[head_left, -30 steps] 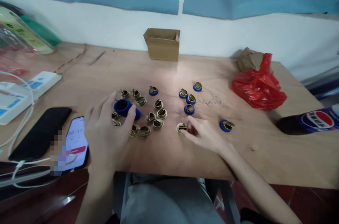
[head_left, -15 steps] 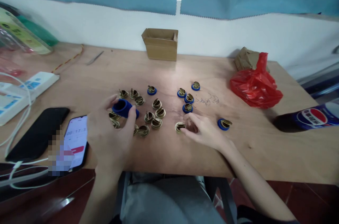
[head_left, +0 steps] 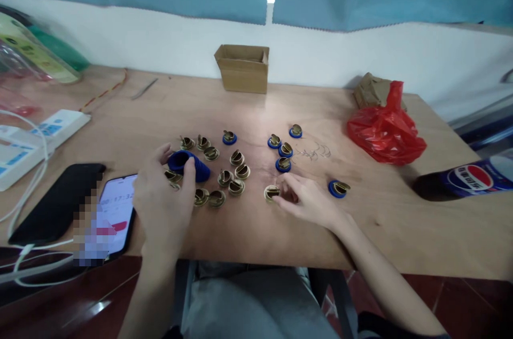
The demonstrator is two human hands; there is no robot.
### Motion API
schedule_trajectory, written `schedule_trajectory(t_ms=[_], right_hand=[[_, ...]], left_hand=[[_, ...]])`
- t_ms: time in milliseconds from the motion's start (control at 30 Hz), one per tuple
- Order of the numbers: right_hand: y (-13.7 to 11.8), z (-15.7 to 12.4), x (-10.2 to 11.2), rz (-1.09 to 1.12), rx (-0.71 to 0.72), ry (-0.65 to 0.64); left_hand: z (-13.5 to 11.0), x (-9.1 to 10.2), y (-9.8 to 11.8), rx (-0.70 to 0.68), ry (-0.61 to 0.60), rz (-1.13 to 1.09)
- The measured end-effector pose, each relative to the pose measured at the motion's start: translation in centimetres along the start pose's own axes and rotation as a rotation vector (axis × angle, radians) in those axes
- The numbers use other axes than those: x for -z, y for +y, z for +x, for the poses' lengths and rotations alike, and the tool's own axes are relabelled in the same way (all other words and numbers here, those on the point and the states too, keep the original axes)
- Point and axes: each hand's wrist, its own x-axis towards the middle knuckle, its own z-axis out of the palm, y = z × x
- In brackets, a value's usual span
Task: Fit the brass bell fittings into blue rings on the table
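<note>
1. Across the wooden tabletop (head_left: 248, 243), the small metal parts lie in two loose groups, and both bare hands work just above the near edge.

2. Left hand (head_left: 162, 189): its wrist stands nearly upright over the near edge, thumb on the near side and fingers curled round the far side. Its grip is closed around the blue ring stack.

3. Right hand (head_left: 302, 197): its forearm slants in from the lower right, low over the tabletop, with thumb and forefinger bent at the right rim of one brass piece. I cannot tell whether that grip is pinching firmly or only touching.

4. Blue ring stack (head_left: 202, 170): it tilts among the pale-rimmed pieces (head_left: 236, 186), its mouth facing up and leftward. I can't see whether it rests on them. I would hold it just firmly enough that no ring slides, leaving its right end uncovered.

5. Brass piece (head_left: 271, 193): it sits between the hands, nearer the right, below the blue-ringed pieces (head_left: 284, 164). To my eye it is best steadied flat, fingertips low on the rim and clear of the flap.

6. Thin loose curls (head_left: 315, 153): they lie right of the blue-ringed group, best left undisturbed.
</note>
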Motion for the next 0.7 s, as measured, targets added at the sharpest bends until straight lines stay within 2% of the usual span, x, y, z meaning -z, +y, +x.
schedule_trajectory(t_ms=[233,300,400,433,533,600,700], right_hand=[[0.1,0.0,-0.1,-0.005,0.030,0.011],[0.2,-0.1,-0.1,-0.008,0.023,0.005],[0.4,-0.1,0.1,-0.002,0.007,-0.003],[0.5,-0.2,0.2,0.003,0.004,-0.005],[0.8,-0.2,0.4,0.015,0.003,-0.015],[1.0,-0.3,0.4,0.018,0.006,-0.025],[1.0,-0.3,0.5,0.022,-0.002,-0.042]], left_hand=[[0.3,-0.1,-1.3,-0.134,0.063,0.092],[-0.1,0.0,-0.7,-0.186,0.134,0.064],[-1.7,-0.2,1.4,-0.340,0.210,-0.083],[-2.4,-0.5,2.3,-0.416,0.165,-0.164],[-4.6,-2.0,4.4,-0.577,-0.142,-0.347],[-5.7,-3.3,5.1,-0.610,-0.259,-0.380],[-6.5,-4.8,5.1,-0.585,-0.390,-0.372]])
